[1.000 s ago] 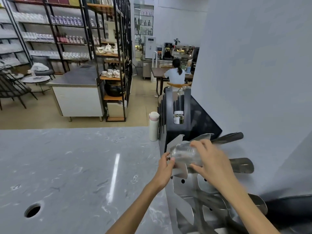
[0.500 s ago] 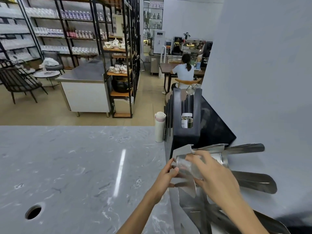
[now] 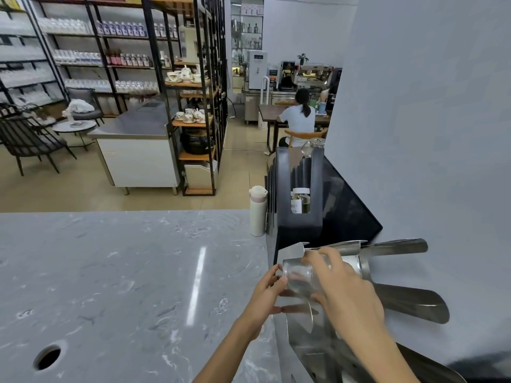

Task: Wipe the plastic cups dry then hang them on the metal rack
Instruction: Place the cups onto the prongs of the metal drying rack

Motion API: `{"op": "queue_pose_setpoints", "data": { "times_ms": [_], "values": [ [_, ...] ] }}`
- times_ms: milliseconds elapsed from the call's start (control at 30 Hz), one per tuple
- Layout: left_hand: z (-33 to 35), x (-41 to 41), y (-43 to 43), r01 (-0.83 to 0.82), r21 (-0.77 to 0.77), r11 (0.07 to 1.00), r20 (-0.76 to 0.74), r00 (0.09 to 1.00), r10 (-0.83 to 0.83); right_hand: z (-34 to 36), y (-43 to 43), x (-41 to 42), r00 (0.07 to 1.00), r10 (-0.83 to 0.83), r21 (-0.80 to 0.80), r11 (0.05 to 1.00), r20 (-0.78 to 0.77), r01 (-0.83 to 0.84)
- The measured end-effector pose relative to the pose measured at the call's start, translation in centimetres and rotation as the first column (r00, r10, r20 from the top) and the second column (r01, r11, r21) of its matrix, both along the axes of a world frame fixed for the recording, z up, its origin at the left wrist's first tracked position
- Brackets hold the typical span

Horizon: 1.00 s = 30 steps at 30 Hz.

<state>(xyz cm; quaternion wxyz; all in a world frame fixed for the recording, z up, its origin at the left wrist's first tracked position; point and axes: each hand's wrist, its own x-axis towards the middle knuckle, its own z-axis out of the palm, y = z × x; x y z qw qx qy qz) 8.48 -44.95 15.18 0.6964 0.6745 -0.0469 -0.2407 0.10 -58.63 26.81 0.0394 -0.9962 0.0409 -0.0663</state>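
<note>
A clear plastic cup [image 3: 300, 276] lies on its side at the top of the metal rack [image 3: 409, 301], over one of the rack's flat shiny prongs. My right hand [image 3: 345, 291] grips the cup from above, fingers curled over its wall. My left hand [image 3: 266, 293] touches the cup's base end with its fingertips, the other fingers stretched toward the rack. Other prongs fan out to the right against the wall, bare of cups.
The rack stands at the right end of a grey marble counter [image 3: 124, 286] with a round hole [image 3: 47, 357] near the front left. Behind the rack are a black stand [image 3: 300, 194] holding a small bottle and a white flask [image 3: 257, 210]. A grey wall [image 3: 428, 134] closes the right side.
The view has tilted and moved closer. Both hands have stayed on the cup at the rack's top prong, with the cup pushed slightly further over it.
</note>
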Motion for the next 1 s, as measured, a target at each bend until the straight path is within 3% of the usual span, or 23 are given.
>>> {"op": "queue_pose_setpoints", "data": {
  "times_ms": [200, 367, 533, 800, 1000],
  "values": [
    [0.0, -0.3, -0.2, -0.030, 0.007, 1.000, -0.004, 1.000, 0.030, 0.3, -0.3, -0.5, 0.992, 0.110, -0.018, 0.994, 0.064, -0.109],
    [0.1, -0.5, -0.2, -0.027, 0.010, 1.000, -0.025, 0.999, 0.027, 0.7, -1.8, -2.0, 0.970, 0.186, 0.121, 0.971, 0.154, -0.206],
    [0.5, -0.7, -0.4, -0.031, 0.004, 1.000, -0.045, 0.998, 0.031, 0.4, -1.8, -2.3, 0.975, 0.082, 0.239, 0.962, 0.207, -0.132],
    [0.6, -1.1, -0.8, -0.022, 0.000, 1.000, -0.021, 1.000, 0.022, -0.4, 0.5, -2.1, 0.937, -0.177, 0.238, 0.966, 0.301, 0.106],
    [0.5, -1.1, -1.3, -0.062, -0.002, 0.998, -0.001, 0.998, 0.062, 0.0, -0.1, -2.6, 0.976, -0.084, 0.149, 0.987, 0.202, 0.054]
  ]
}}
